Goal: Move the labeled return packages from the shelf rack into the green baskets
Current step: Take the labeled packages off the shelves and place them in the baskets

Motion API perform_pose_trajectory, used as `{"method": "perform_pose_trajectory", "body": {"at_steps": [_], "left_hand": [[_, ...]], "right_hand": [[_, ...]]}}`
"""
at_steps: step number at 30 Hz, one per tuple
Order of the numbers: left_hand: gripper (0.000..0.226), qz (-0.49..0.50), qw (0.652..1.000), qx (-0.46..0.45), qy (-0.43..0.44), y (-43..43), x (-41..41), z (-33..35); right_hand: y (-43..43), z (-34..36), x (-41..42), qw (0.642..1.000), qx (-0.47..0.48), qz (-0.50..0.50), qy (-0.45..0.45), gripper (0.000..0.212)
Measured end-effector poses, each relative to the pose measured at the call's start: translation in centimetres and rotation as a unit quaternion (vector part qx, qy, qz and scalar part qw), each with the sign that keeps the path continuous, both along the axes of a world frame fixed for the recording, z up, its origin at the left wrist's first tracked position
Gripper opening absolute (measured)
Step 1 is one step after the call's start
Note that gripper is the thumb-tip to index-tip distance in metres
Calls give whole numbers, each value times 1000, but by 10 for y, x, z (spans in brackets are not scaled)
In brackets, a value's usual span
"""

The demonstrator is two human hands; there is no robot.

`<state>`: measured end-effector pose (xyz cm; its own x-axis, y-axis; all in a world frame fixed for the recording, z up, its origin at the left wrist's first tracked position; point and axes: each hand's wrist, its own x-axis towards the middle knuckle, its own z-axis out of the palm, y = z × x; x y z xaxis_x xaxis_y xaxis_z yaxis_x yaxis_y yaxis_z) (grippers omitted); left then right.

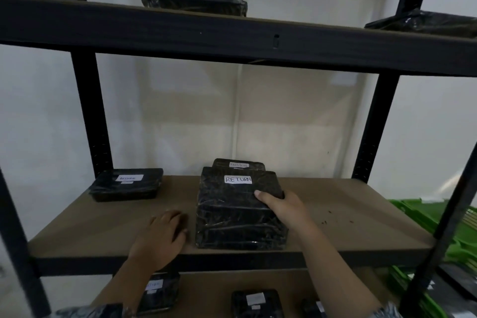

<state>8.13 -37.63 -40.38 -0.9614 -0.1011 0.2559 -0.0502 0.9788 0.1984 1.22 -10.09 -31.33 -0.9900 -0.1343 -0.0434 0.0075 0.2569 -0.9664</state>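
Note:
A stack of black wrapped packages (232,217) stands mid-shelf on the brown middle shelf (348,219); the top one bears a white "RETURN" label. My right hand (286,208) grips the top package at its right side, thumb on top. My left hand (162,235) rests on the shelf just left of the stack, fingers loosely curled, holding nothing. Behind the stack sits another labeled package (238,163). A flat labeled package (126,184) lies at the shelf's left. Green baskets (423,217) show at the right, beyond the rack.
Black rack posts (90,111) frame the shelf. The upper shelf carries a black package (193,2) and another (423,22) at the right edge. On the lower shelf lie three more labeled packages (255,302). White wall behind.

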Motion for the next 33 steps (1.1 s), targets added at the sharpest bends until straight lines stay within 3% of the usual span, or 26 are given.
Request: {"method": "perform_pose_trajectory", "body": {"at_steps": [9,14,23,29,33], "left_hand": [[53,6,1000,9,-2,0,3,1],[73,-13,1000,6,4,-3,3,1],[73,0,1000,-3,10,-2,3,2],[56,6,1000,-5,5,0,3,2],[83,8,1000,-7,-3,1,5,4]], "right_hand": [[8,-19,41,992,-62,-21,108,50],[10,-26,57,982,-81,-21,168,43],[13,-30,56,980,-73,-11,184,41],[12,-12,40,993,-28,-3,113,50],[16,-1,19,999,-2,9,36,51]]}}
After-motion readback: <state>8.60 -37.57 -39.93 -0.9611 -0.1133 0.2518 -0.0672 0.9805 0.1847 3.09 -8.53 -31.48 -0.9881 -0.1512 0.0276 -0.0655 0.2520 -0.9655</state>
